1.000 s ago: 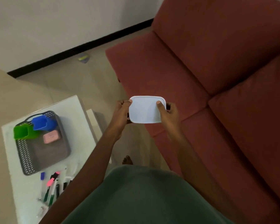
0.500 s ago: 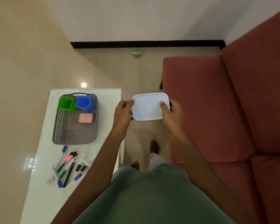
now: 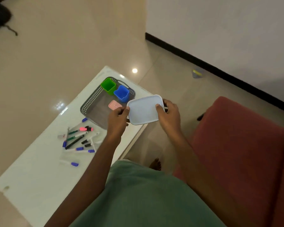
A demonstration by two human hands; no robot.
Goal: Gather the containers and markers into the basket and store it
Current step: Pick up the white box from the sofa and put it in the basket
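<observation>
- Two hands hold one white lidded container (image 3: 144, 109) in the air, above the desk's right edge and partly over the basket's near right corner.
- Left hand (image 3: 117, 117) pinches the container's left short side, thumb on the lid rim, fingers curled under.
- Right hand (image 3: 168, 114) grips the right short side, thumb pressed flat on the lid, other fingers wrapped beneath and out of sight.
- Container is rectangular with rounded corners, lid facing up, tilted a little; something dark shows under its edges, cannot tell what.
- Grey perforated basket (image 3: 90, 100) sits on the white desk (image 3: 39, 169), at the far end, handle on its far side.
- Green cup (image 3: 108, 86) stands upright in the basket's far corner, open mouth up.
- Blue cup (image 3: 121, 93) stands upright just beside the green one, on its right, touching or nearly so.
- Small pink box (image 3: 114, 104) lies flat on the basket floor, near the blue cup, partly hidden by the left hand.
- Loose markers (image 3: 79, 140) lie scattered on the desk just near of the basket, outside it; blue, green and black caps, some crossing each other.
- Pink highlighter (image 3: 85, 129) lies at the pile's far side, close to the basket wall.
- One blue-capped marker (image 3: 70, 163) lies apart from the pile, nearer the person.
- Red sofa (image 3: 244, 153) stands at the right, apart from the desk.
- Person wears a green top (image 3: 146, 199); one bare foot (image 3: 155, 164) shows on the floor between desk and sofa.
- Small grey and yellow object (image 3: 197, 73) lies on the floor near the black skirting; too blurred to name.
</observation>
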